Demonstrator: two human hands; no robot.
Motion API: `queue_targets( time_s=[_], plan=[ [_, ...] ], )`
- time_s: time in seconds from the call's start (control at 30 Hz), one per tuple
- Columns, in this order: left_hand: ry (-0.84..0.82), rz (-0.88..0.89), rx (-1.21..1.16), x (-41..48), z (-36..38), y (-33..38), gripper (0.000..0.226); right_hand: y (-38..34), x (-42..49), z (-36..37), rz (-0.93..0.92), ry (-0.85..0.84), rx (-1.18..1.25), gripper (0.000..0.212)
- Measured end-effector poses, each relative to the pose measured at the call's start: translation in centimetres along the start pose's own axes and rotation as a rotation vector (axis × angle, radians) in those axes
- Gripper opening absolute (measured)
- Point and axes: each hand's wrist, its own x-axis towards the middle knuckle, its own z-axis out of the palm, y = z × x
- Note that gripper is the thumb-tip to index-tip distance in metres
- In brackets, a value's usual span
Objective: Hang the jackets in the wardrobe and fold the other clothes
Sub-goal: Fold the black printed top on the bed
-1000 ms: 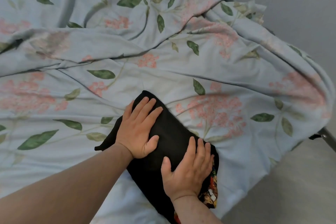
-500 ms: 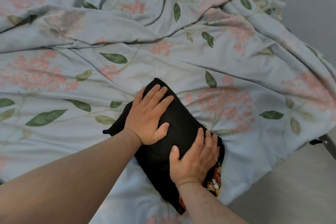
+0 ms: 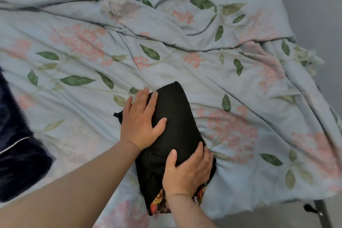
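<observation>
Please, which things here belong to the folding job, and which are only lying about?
Job: folded black fabric garment with colourful print; left hand and right hand pressing on it; dark navy cloth, possibly another garment.
Only there: light-blue floral duvet; grey metal bed frame.

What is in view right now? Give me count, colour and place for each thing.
folded garment: one, black with a colourful print at its near end, middle of the bed, on the duvet
duvet: one, pale blue with pink flowers and green leaves, rumpled, covering the bed
dark garment: one, navy with a thin white line, left edge, on the duvet
bed frame: one part visible, dark metal, bottom right corner
wall: grey, upper right
left hand: one, flat on the garment's far half
right hand: one, on its near right edge
</observation>
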Motion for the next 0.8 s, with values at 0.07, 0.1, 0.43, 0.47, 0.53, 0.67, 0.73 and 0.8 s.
queue_targets(
  time_s=[0.07, 0.1, 0.43, 0.47, 0.53, 0.67, 0.73, 0.8],
  plan=[
    [0.005, -0.461, -0.166, -3.6, -0.9, 1.1, 0.087, -0.2, 0.8, -1.8, 0.027, -0.095, -0.057, 0.083],
    [0.011, -0.682, -0.301, -5.2, -1.4, 2.0, 0.084, -0.4, 1.6, -2.9, 0.039, -0.178, -0.111, 0.087],
    [-0.314, -1.023, -1.305, -6.7, -3.8, 2.5, 0.057, -4.4, 10.4, -8.3, 0.084, -0.871, 0.046, 0.076],
    [-0.310, -1.005, -1.343, -6.8, -4.2, 2.5, 0.058, -4.9, 10.4, -8.6, 0.118, -0.894, 0.114, 0.073],
    [-0.275, -0.989, -1.420, -7.7, -5.6, 2.6, 0.061, -6.0, 9.8, -9.5, 0.084, -0.950, 0.181, 0.070],
    [-0.114, -0.976, -1.508, -11.2, -11.7, 0.9, 0.057, -10.7, 5.9, -13.7, -0.109, -1.098, 0.242, 0.063],
    [-0.034, -0.958, -1.545, -13.5, -16.1, -0.4, 0.053, -13.9, 2.8, -16.1, -0.177, -1.140, 0.273, 0.059],
    [0.076, -0.925, -1.558, -16.2, -21.0, -1.9, 0.046, -17.4, -1.2, -18.2, -0.256, -1.149, 0.299, 0.057]
  ],
)
